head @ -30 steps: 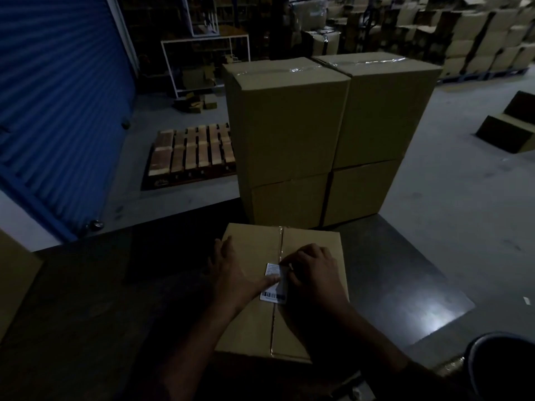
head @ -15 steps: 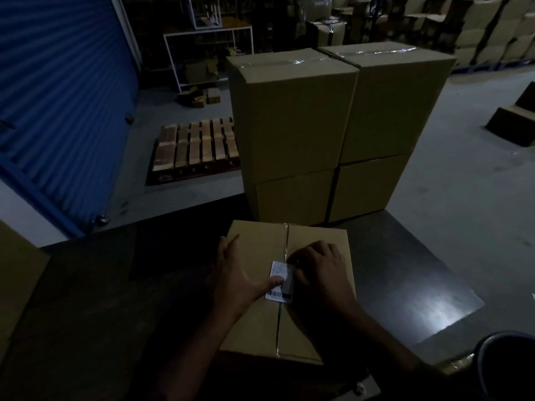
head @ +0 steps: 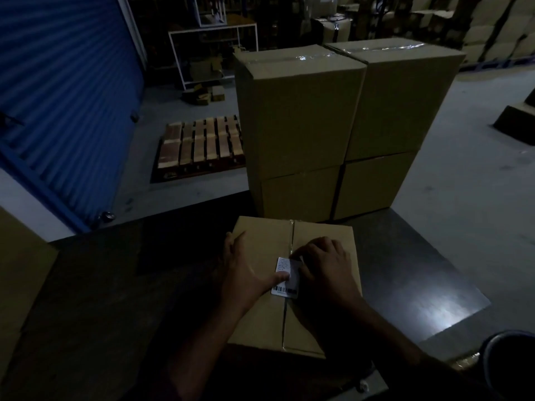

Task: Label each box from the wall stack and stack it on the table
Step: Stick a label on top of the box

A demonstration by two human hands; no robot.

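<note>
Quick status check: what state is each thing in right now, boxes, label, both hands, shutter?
box: flat on the table, flaps closed
label: on the box's top seam
left hand: thumb pressing the label
right hand: fingers curled onto the label
stacked boxes: taped shut, two high
blue shutter: down

Both bare forearms reach forward and converge over the near box (head: 260,322), which stands near the front edge of the table (head: 405,256). The left hand (head: 249,273) lies flat on the box top, fingers spread toward the far left corner and the thumb stretched right, its tip pressing on the label (head: 285,277). The right hand (head: 327,270) is arched, knuckles up, its curled fingertips pressing down along the label's right edge.
</note>
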